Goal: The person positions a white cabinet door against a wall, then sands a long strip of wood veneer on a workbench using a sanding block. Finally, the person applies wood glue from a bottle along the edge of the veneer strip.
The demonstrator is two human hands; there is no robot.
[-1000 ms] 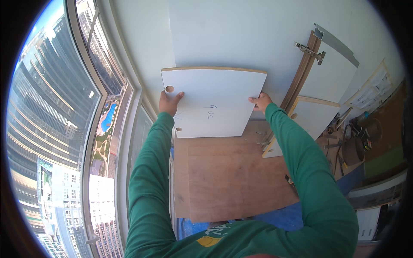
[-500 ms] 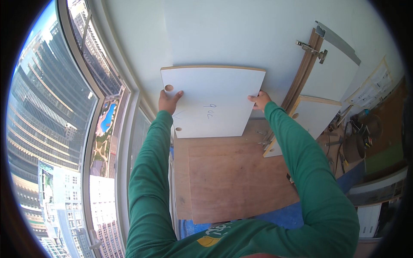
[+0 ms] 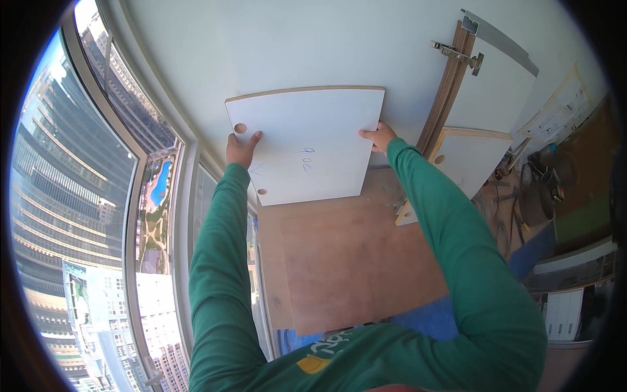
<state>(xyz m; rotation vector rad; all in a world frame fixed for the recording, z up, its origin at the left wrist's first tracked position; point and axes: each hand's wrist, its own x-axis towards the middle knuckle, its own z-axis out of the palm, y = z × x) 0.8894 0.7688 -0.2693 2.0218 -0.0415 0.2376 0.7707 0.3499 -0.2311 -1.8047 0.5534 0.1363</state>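
Observation:
A white board (image 3: 307, 140) with two round hinge holes along its left side and pen marks on its face stands upright near the wall, leaning back a little. My left hand (image 3: 243, 149) grips its left edge between the two holes, thumb on the front face. On the opposite edge my right hand (image 3: 380, 136) is closed, thumb in front and fingers behind. The board's lower edge is at the far end of a brown plywood sheet (image 3: 359, 261); whether it rests there I cannot tell.
Right of the board, brown strips with a metal hinge (image 3: 462, 55) and another white panel (image 3: 473, 160) lean on the wall. Tools and a dark bucket (image 3: 537, 204) lie at far right. A large window (image 3: 140, 196) runs along the left. Blue sheeting (image 3: 428, 320) shows under the plywood.
The board sits a little further left and higher in view, slightly more tilted, but the surroundings have shifted too. Both hands keep their hold on its edges.

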